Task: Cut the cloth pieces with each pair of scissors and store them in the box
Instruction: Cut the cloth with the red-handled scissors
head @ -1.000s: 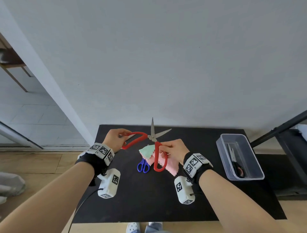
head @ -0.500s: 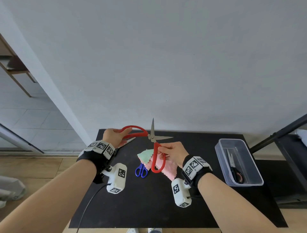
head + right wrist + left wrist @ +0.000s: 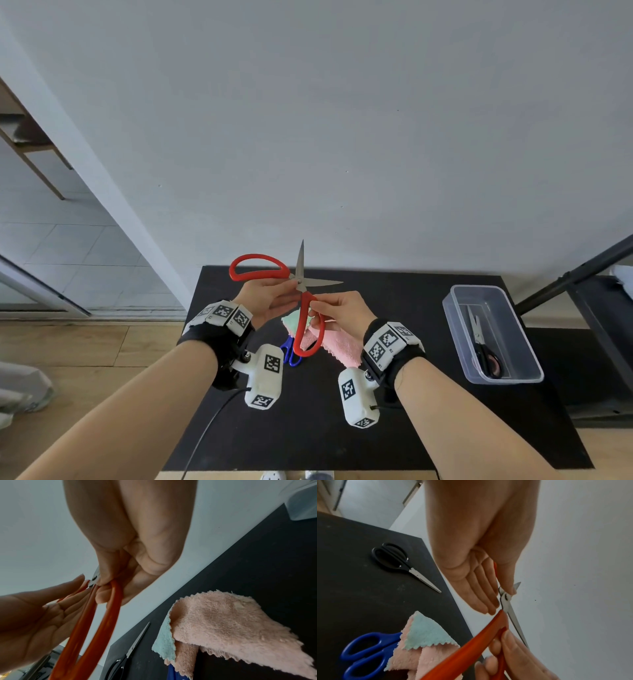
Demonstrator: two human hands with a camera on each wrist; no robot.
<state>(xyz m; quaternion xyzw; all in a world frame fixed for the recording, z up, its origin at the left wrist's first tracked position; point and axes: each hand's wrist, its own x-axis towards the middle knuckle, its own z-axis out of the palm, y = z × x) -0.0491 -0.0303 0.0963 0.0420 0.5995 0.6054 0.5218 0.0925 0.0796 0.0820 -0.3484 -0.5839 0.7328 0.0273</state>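
Head view: both hands grip red-looped scissors — steel blades splayed wide.

Blue scissors: blades under the pink cloth, only handles show. Green cloth mostly covered by the red scissors and the hands. Black scissors hidden behind left hand in head view; handles cut off in right wrist view. Scissors in the box: too small to tell details. Right hand covers the top of the lower red loop.
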